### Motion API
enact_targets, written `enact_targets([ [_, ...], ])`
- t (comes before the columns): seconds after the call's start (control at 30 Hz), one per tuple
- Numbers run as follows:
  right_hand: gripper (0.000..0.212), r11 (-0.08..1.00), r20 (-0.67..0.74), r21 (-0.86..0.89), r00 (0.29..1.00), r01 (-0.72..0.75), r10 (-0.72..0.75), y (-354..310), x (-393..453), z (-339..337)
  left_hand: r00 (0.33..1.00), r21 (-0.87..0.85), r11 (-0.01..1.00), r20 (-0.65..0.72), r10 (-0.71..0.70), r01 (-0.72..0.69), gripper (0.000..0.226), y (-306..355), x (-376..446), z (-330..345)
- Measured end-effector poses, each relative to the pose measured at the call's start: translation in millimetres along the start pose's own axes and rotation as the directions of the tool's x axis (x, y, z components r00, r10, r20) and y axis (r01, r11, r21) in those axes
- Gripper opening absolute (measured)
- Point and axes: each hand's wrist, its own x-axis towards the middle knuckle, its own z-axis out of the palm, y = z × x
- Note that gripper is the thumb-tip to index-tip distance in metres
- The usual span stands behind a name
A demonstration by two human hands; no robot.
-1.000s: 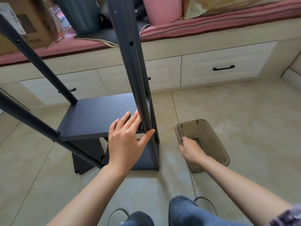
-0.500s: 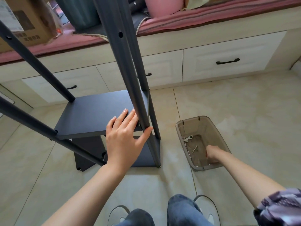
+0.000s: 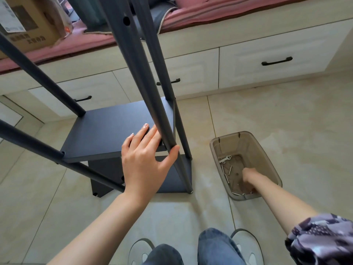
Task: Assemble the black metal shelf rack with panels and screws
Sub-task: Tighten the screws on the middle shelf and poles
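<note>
Floor [image 3: 286,115]: glossy beige tile with thin grout lines; it carries everything listed below.

Rack [image 3: 122,131]: stands on the floor ahead of me, partly built. Matte black metal; round tubular posts with drilled holes rise out of view; two flat panels sit low between them.

Upper panel [image 3: 107,129]: flat rectangle, fine powder-coat grain, level between the posts. I judge it not yet screwed at the near corner, which is why I steady it.

Left hand [image 3: 145,161]: fingers [image 3: 142,131] straight and spread on the panel, thumb hooked against the near post. It presses and braces, gripping nothing.

Bin [image 3: 267,150]: smoky translucent plastic, rounded rectangle, just right of the rack, within easy reach.

Right hand [image 3: 249,177]: down inside the bin among the screws; I cannot tell whether the fingers hold one.

Screws [image 3: 227,172]: slim bright steel, loose on the bin's bottom beside a small flat spanner [image 3: 225,159].
</note>
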Motion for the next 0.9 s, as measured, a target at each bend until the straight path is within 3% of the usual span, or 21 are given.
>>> enact_targets([
  [0.27, 0.037, 0.998, 0.028, 0.055, 0.999, 0.019, -0.020, 2.8, 4.6, -2.6, 1.000, 0.000, 1.000, -0.004, 0.001, -0.001, 0.044, 1.4, 0.9, 0.6],
  [0.4, 0.039, 1.000, -0.034, 0.005, 0.999, -0.006, 0.006, 4.1, 2.5, 1.8, 1.000, 0.002, 1.000, -0.006, 0.005, -0.005, 0.044, 0.9, 0.3, 0.9],
  [0.9, 0.039, 0.977, 0.022, -0.194, 0.996, 0.088, -0.085, 3.5, 8.5, 1.9, 1.000, 0.017, 1.000, -0.023, 0.015, -0.015, 0.046, 0.2, 0.7, 4.7],
])
